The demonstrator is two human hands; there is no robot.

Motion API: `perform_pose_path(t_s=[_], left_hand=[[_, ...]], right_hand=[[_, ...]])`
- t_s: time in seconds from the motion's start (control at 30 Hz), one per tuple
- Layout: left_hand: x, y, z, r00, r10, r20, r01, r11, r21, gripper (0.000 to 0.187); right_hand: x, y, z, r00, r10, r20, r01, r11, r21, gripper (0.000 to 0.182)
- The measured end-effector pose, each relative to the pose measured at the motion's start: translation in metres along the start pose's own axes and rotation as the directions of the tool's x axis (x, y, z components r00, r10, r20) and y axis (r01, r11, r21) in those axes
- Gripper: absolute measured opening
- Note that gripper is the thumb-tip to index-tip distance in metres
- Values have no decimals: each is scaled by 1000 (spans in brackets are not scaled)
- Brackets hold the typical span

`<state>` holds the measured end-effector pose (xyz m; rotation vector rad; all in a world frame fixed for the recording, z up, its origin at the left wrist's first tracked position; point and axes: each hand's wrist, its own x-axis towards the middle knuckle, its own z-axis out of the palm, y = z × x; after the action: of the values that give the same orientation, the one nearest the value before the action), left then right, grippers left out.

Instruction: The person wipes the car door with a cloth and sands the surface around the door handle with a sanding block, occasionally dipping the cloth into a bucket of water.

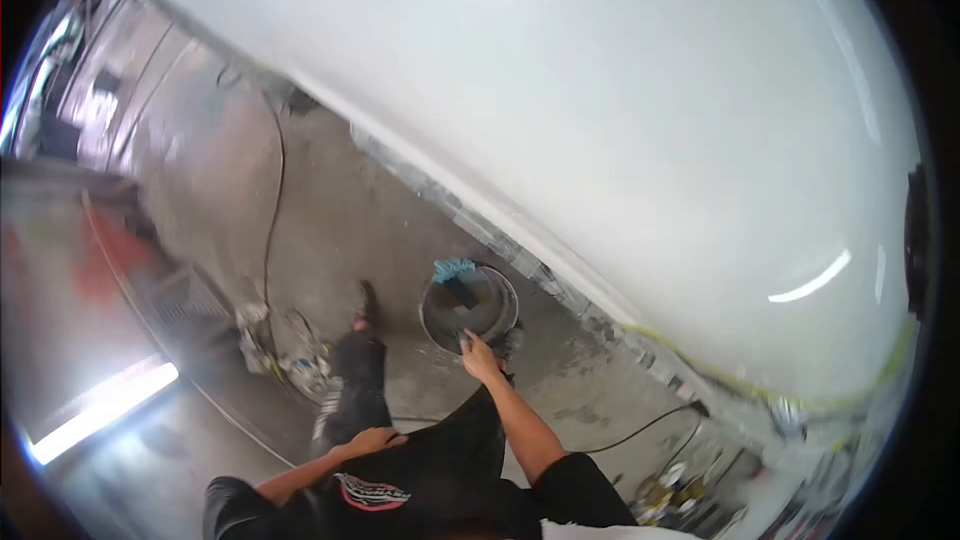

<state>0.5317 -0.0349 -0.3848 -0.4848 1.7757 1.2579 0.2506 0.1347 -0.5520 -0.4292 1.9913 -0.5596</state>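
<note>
My right hand [478,355] is over the near rim of a round bucket [424,312] on the floor. Its fingers are closed around a small dark thing that I cannot make out. Greyish liquid fills the bucket, with a dark block [460,292] in it. A blue cloth [453,268] hangs over the bucket's far rim. My left hand [372,442] rests low against my dark clothing, near my thigh, and its fingers are too small to tell apart clearly.
A large glossy white panel [600,90] spans the upper right, its lower edge taped. A dark hose [278,180] crosses the floor. Crumpled material [305,368] lies left of my leg. Assorted items [675,490] sit at the lower right, near a black cable [640,430].
</note>
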Motion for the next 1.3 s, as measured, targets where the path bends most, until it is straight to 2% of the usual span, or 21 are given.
perform_pose_path(t_s=[0.03,0.1,0.13,0.17,0.2,0.27,0.4,0.47,0.53,0.6,0.7,0.8,0.87,0.9,0.97,1.0,1.03,1.1,1.17,1.23,1.3], left_hand=[[-1,-3,32,999,-43,-11,42,997,-60,47],[-7,1,53,974,113,-195,-156,962,-225,42],[-10,9,45,965,-22,-262,-14,991,-132,41],[-6,28,30,841,-398,-368,192,853,-485,34],[-1,33,16,719,-430,-546,35,808,-589,34],[22,4,0,537,-422,-730,238,907,-348,64],[90,-61,31,463,-555,-691,399,827,-396,116],[103,-60,19,420,-580,-698,441,803,-402,117],[107,-61,14,380,-607,-698,480,774,-413,117],[111,-65,11,375,-610,-699,489,770,-410,116],[116,-65,0,337,-636,-695,529,738,-419,113],[110,-71,-2,352,-637,-686,532,739,-414,112],[105,-69,-9,394,-632,-668,492,759,-427,113],[100,-69,-11,412,-625,-663,462,770,-439,114],[90,-71,-20,434,-607,-666,401,792,-460,116],[85,-70,-22,438,-610,-661,376,792,-482,116],[85,-79,-14,401,-645,-651,348,764,-543,117],[85,-85,-24,411,-706,-577,340,706,-622,117],[73,-78,-42,458,-770,-445,409,627,-664,115],[73,-92,-40,487,-759,-431,442,640,-629,112],[80,-96,-42,486,-766,-421,475,636,-608,109]], right_hand=[[23,1,-4,999,-33,-42,34,999,9,55],[59,24,5,999,-41,-1,41,993,114,56],[78,29,7,996,42,83,-42,999,2,56],[101,46,17,994,47,99,-39,996,-85,56],[116,51,21,991,76,108,-66,994,-88,55],[148,68,38,995,64,71,-58,995,-82,53],[239,118,84,994,-58,-97,39,981,-190,50],[283,172,124,875,-391,-286,232,857,-461,48],[337,234,158,948,-311,-71,227,814,-535,55],[327,196,154,939,-343,6,216,579,-786,46],[323,195,155,861,-509,-3,352,601,-718,40],[349,204,155,945,-230,234,328,694,-641,41],[325,194,113,984,62,165,-3,941,-337,41],[311,181,89,972,184,146,-163,976,-143,41],[295,169,43,882,352,313,-325,936,-137,49],[281,184,46,947,179,266,-78,933,-350,56],[220,105,11,891,414,186,-415,909,-37,56],[152,89,-2,922,356,151,-386,862,329,61],[84,10,-34,991,97,91,-113,976,188,57],[31,-144,-93,940,52,338,-60,998,14,56],[6,-260,-130,936,-263,233,326,898,-297,56]])
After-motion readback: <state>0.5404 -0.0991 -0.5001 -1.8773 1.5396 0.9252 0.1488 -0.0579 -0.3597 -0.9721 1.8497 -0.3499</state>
